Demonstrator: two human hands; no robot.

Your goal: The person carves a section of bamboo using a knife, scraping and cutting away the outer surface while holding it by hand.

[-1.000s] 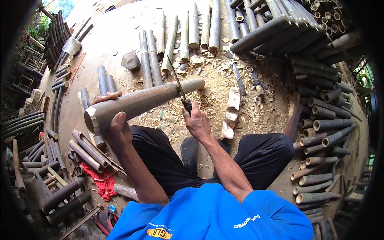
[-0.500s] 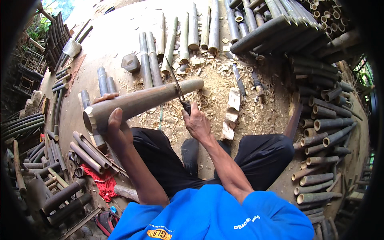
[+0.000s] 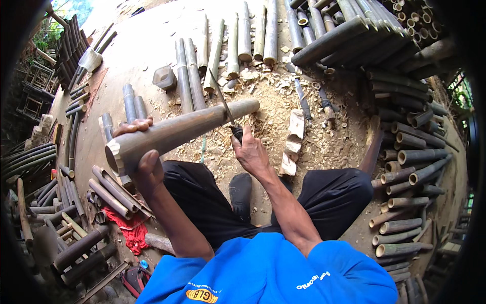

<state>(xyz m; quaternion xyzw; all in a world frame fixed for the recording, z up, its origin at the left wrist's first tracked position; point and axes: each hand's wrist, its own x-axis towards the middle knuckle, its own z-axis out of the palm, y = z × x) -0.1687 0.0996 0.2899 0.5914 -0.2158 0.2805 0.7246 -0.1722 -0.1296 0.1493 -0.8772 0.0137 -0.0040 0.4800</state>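
Observation:
My left hand (image 3: pixel 144 159) grips the near end of a long brown bamboo pole (image 3: pixel 182 131), lifted and angled away to the right. Its far end rests near the chip pile. My right hand (image 3: pixel 250 152) holds the dark handle of a long knife (image 3: pixel 223 99); the blade lies across the pole near its far end, pointing away from me. I sit on the ground in a blue shirt and black trousers, legs spread.
Wood shavings (image 3: pixel 283 96) cover the ground ahead. Cut bamboo lengths (image 3: pixel 243 35) lie in a row beyond. Stacked bamboo poles (image 3: pixel 410 152) fill the right side, more tubes (image 3: pixel 111 190) and a red cloth (image 3: pixel 129 230) lie left. A small dark block (image 3: pixel 164 77) sits farther off.
The pole's near end has risen slightly and my right hand has shifted the knife a little along the pole; otherwise nothing moved.

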